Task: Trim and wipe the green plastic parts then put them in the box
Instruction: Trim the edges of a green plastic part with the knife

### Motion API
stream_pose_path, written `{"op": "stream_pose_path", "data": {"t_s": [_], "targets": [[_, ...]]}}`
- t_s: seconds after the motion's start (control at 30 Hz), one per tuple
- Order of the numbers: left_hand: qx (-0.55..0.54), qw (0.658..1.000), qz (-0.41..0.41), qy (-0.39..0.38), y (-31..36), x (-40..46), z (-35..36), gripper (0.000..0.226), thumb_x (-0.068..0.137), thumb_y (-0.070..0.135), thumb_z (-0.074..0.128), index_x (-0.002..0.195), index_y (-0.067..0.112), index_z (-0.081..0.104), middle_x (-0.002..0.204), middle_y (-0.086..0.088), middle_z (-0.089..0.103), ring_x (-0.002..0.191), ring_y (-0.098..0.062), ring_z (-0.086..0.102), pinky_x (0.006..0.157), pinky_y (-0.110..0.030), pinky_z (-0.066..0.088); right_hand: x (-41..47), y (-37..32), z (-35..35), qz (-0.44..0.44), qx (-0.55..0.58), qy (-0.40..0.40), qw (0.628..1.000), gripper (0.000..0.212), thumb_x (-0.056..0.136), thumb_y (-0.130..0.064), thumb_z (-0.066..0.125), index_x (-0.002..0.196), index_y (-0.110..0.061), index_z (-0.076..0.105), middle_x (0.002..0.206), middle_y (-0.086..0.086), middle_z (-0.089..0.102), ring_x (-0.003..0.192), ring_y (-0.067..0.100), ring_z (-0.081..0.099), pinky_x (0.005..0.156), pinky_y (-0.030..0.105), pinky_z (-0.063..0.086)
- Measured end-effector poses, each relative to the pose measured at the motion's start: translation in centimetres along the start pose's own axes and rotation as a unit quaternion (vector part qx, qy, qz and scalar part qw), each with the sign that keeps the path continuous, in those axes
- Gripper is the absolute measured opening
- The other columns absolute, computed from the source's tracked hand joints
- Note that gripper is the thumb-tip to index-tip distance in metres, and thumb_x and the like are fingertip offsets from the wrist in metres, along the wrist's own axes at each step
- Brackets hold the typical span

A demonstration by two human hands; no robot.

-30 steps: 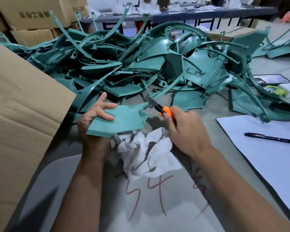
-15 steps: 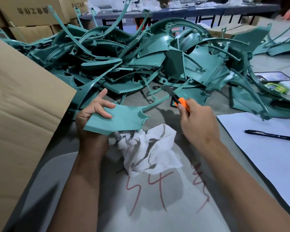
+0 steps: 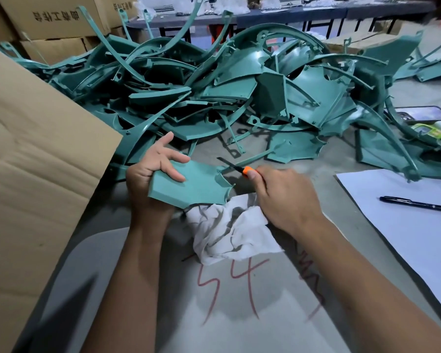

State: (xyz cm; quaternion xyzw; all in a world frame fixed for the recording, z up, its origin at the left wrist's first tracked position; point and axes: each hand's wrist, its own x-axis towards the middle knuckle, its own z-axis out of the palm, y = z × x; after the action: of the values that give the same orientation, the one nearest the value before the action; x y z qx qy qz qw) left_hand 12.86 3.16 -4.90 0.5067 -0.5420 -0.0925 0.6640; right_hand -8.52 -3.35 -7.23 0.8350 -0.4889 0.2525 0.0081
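Cardboard box: tan flap at my far left, tilted, rising from the near edge of the desk.
Stacked cartons: far left, behind the heap, printed characters on the side.
My left hand: grip closed on the near left corner of one green part, thumb laid on its top face, index finger lifted free and pointing up.
Green part: flat, teal, notched on its right edge; held just above the desk, its lower edge over the rag.
Heap of green parts: curved strips and fan-shaped panels tangled across the middle of the desk, beyond both hands.
Rag: white, crumpled, on the desk between my wrists, partly under the held part.
Red marking: "54" written on the pale sheet near me.
Knife: orange-collared, dark blade pointing left, tip at the notch of the held part.
My right hand: grip clenched round the knife handle, thumb near the orange collar.
White paper: right side of the desk.
Pen: black, lying on the paper.
Phone: far right, face up, beside the heap.
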Motion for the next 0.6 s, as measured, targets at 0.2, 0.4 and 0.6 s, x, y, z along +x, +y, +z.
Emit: {"op": "stream_pose_path", "data": {"t_s": [0.2,0.4,0.6], "targets": [[0.035,0.999,0.035,0.015,0.3,-0.2,-0.2,0.033,0.078,-0.034,0.058,0.063,-0.005,0.063,0.100,-0.015,0.070,0.114,-0.020,0.065,0.099,-0.036,0.048,0.5,1.4,-0.1,0.105,0.006,-0.013,0.994,0.053,0.110,-0.051,0.027,0.093,-0.023,0.069,0.062,-0.004,0.045,0.068,0.033,0.050,0.057,0.039,0.032],[0.038,0.998,0.042,-0.004,0.4,-0.4,-0.3,0.030,0.077,-0.031,0.062,0.063,-0.005,0.063,0.111,-0.020,0.066,0.112,-0.028,0.065,0.098,-0.031,0.047,0.5,1.8,-0.2,0.127,0.017,-0.006,0.992,0.052,0.110,-0.051,0.031,0.090,-0.023,0.069,0.060,-0.004,0.048,0.059,0.026,0.047,0.052,0.037,0.029],[0.047,0.997,0.043,-0.037,-0.3,0.0,-1.1,0.026,0.071,-0.027,0.074,0.061,-0.006,0.062,0.104,0.023,0.068,0.110,-0.044,0.064,0.091,-0.029,0.048,0.6,2.5,-0.5,0.173,0.032,-0.033,0.984,0.054,0.110,-0.051,0.033,0.069,-0.021,0.051,0.066,0.003,0.053,0.065,0.033,0.053,0.058,0.038,0.033]]}}
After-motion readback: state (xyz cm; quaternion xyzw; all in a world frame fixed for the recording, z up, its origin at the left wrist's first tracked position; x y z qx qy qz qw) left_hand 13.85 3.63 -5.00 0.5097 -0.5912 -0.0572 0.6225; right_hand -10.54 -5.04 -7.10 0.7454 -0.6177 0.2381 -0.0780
